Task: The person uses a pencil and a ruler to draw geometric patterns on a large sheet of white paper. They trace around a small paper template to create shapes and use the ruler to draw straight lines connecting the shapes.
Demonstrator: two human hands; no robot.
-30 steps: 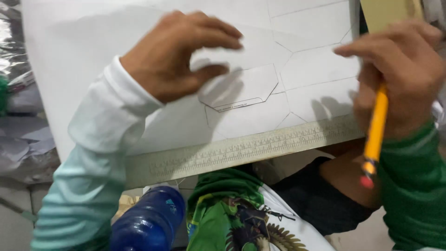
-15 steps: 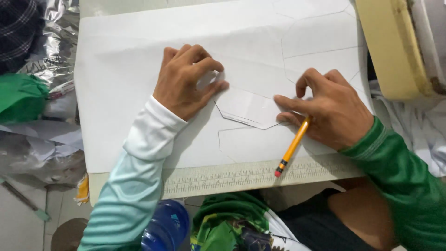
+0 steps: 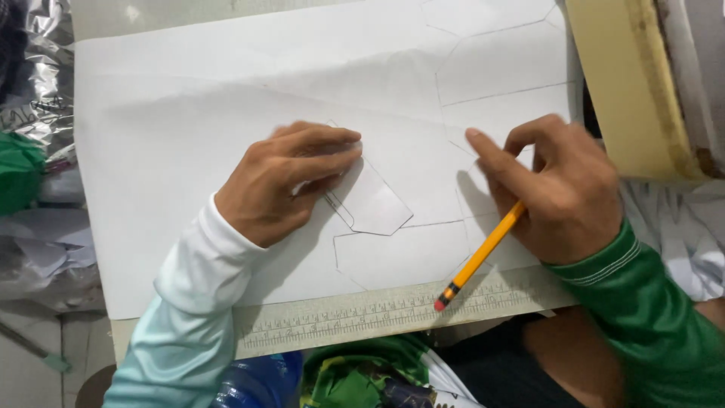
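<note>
A large white sheet of paper (image 3: 189, 151) lies on the table, with pencilled hexagon outlines across its right half. My left hand (image 3: 283, 177) presses flat on a small white hexagon template (image 3: 374, 200) laid on the sheet. My right hand (image 3: 555, 185) holds a yellow pencil (image 3: 479, 255), its red eraser end pointing toward me, and its index finger touches the paper to the right of the template. The pencil's tip is hidden inside the hand.
A long pale ruler (image 3: 362, 317) lies along the sheet's near edge. Crumpled foil and green fabric (image 3: 23, 170) sit at the left. A tan board (image 3: 623, 91) stands at the right. A blue bottle (image 3: 253, 381) and green printed cloth (image 3: 362, 378) are below.
The left hand has slid the template leftward and turned it. The right hand has drawn off to the right, away from the template. The view has moved closer.
</note>
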